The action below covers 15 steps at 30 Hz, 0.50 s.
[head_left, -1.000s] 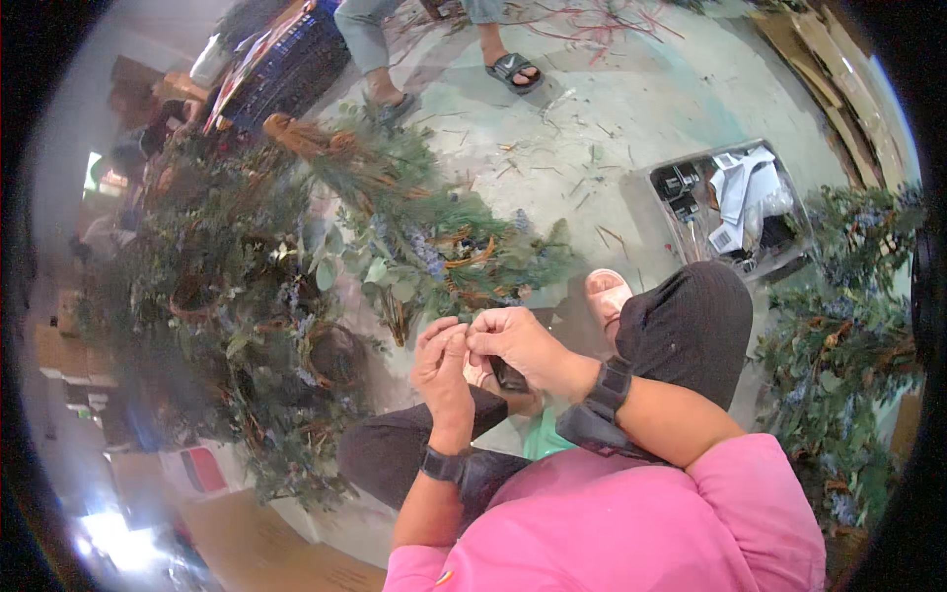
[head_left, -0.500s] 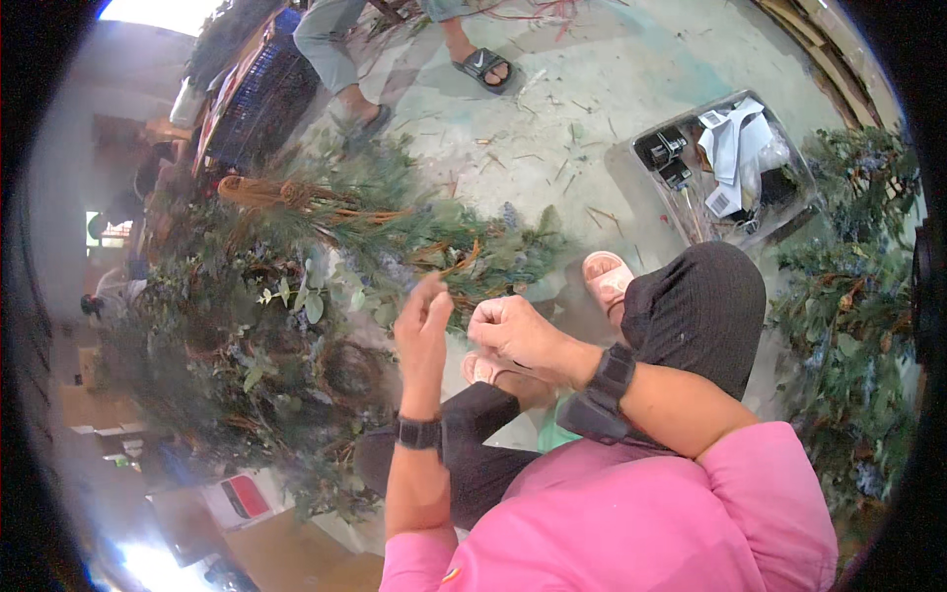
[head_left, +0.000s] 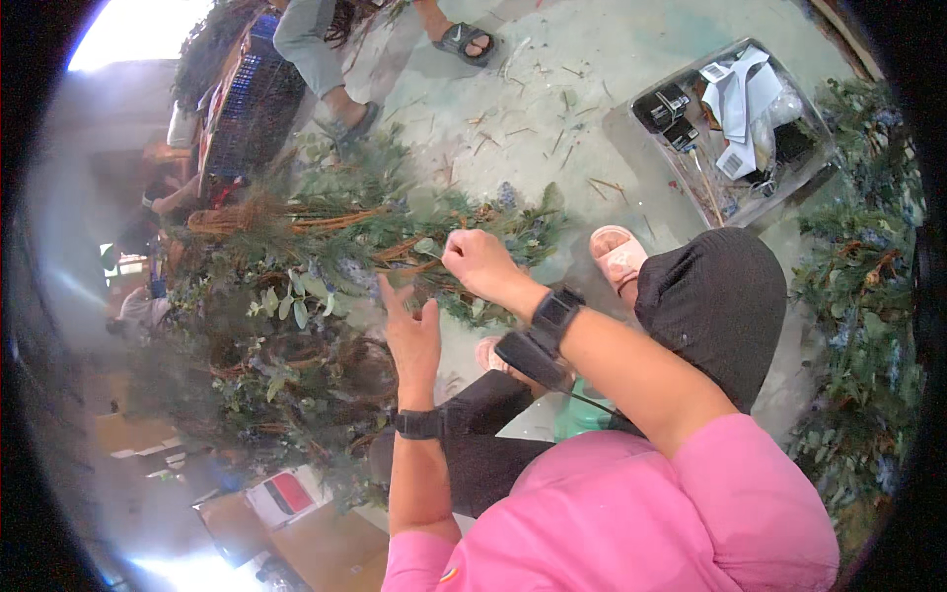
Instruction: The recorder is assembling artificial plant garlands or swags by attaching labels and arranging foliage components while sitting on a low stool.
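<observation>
Beside the near edge of a bunch of artificial greenery with brown stems and blue-violet sprigs, my left hand is raised open, thumb and fingers apart. It appears to hold nothing. My right hand is closed, knuckles up, over the right part of the greenery; whatever is between its fingers is hidden. Pale green leaves stick out to the left of my left hand. Both wrists wear dark bands, and a dark box-shaped device hangs by the right one.
A clear plastic bin with papers and small black items stands at the upper right. More greenery lines the right side. Another person's sandalled foot is at the top, near a blue basket. Cardboard lies lower left.
My right hand has moved up and away from me over the greenery. My left hand has dropped slightly, and its fingers have spread. The view has shifted a little.
</observation>
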Each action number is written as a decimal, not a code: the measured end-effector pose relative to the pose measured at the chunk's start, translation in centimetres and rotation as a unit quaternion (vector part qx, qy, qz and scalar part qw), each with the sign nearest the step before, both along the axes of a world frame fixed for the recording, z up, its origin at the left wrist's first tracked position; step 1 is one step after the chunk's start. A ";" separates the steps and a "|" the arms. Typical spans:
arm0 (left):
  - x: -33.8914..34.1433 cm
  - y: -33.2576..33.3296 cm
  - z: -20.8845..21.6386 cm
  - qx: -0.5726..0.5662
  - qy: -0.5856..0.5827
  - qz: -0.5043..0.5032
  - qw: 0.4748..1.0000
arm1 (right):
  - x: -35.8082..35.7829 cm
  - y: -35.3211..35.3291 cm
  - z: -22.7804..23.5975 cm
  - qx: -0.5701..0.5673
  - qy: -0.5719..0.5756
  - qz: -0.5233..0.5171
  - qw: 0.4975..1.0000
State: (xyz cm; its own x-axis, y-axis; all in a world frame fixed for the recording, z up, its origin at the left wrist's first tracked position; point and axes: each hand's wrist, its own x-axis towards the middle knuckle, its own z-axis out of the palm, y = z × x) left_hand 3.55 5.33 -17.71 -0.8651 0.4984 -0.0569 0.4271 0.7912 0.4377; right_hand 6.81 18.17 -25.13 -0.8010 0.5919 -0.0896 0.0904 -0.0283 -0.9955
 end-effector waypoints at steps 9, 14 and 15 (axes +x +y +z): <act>1.5 2.7 -0.6 -0.035 0.180 -0.193 0.964 | -4.6 0.2 -0.5 -0.011 0.145 -0.013 0.989; -0.3 6.1 3.6 -0.214 0.430 -0.237 0.845 | -5.3 -0.2 -0.7 0.113 0.136 0.028 0.984; -1.1 6.2 3.8 -0.219 0.429 -0.236 0.844 | -5.2 -0.4 -0.7 0.126 0.153 0.041 0.979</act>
State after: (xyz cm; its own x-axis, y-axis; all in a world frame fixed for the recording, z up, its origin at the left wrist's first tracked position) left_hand 2.47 11.53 -13.90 -0.3913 0.8931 0.2218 0.7513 0.4492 -0.4835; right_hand 1.57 17.77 -25.80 -0.8133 0.4962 0.3038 -0.2225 0.2171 -0.9504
